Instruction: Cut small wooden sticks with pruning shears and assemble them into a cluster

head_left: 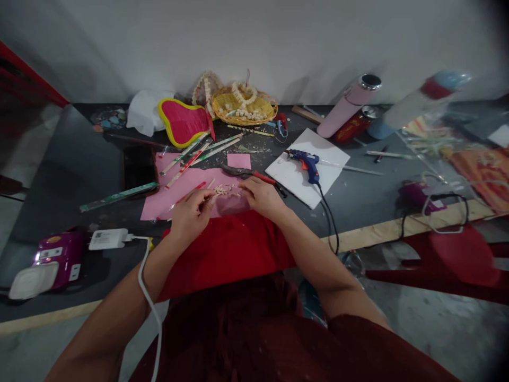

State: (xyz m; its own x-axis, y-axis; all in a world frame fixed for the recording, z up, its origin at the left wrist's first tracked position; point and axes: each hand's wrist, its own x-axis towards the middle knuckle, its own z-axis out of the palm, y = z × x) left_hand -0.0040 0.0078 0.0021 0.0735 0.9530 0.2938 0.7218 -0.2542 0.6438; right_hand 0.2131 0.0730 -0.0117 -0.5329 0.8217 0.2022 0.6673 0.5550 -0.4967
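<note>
Pink paper [149, 208] lies on the dark table with a small pile of pale wooden pieces [221, 190] on it. At the left of the pile my left hand [193, 208] has thumb and fingertips pressed together; whatever they pinch is too small to name. My right hand [260, 195] is at the right of the pile, fingers bent down to the paper, its fingertips too unclear to read. Pliers with red handles [262, 176] lie just beyond it. Several wrapped sticks [186, 164] are spread beyond my left hand.
A blue glue gun [308, 163] rests on a white board [292, 183], its cord hanging over the front edge. Behind are a yellow basket [222, 114] and a pink flask [342, 109]. A phone [139, 167] and white adapter [107, 239] are left.
</note>
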